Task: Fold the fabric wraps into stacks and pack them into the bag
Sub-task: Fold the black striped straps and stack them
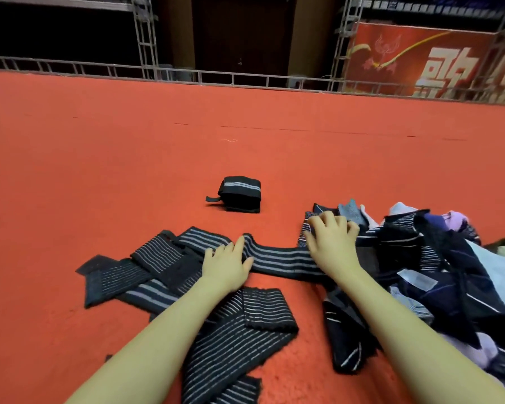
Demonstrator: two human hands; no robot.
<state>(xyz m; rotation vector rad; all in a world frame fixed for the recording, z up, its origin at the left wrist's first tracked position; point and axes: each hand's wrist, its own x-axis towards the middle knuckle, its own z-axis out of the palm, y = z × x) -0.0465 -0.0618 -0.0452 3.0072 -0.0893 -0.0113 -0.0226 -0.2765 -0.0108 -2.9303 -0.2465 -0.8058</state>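
Both hands lie low on the red carpet [129,170] near the middle of the frame. Left hand [226,262] rests flat, fingers straight and spread, pressing on a long black wrap with grey stripes [277,256] that stretches sideways between the two hands. Right hand [331,237] sits at the other end of that wrap, its fingers curled down over the edge of a mixed heap of dark striped fabric [426,266] that fills the right side of the frame; whether they actually pinch anything there cannot be told, since the fingertips are hidden in the cloth

A folded wrap stack [239,193], black with a grey band and a small tab sticking out to its left, stands alone on the carpet above the hands, well apart from the rest. Loose striped wraps [146,269] lie overlapping at the left of the left hand, and a wider striped wrap [245,325] runs under the left forearm toward the bottom edge

Metal truss railing [187,74] crosses the top of the frame, with a red banner [420,59] at upper right
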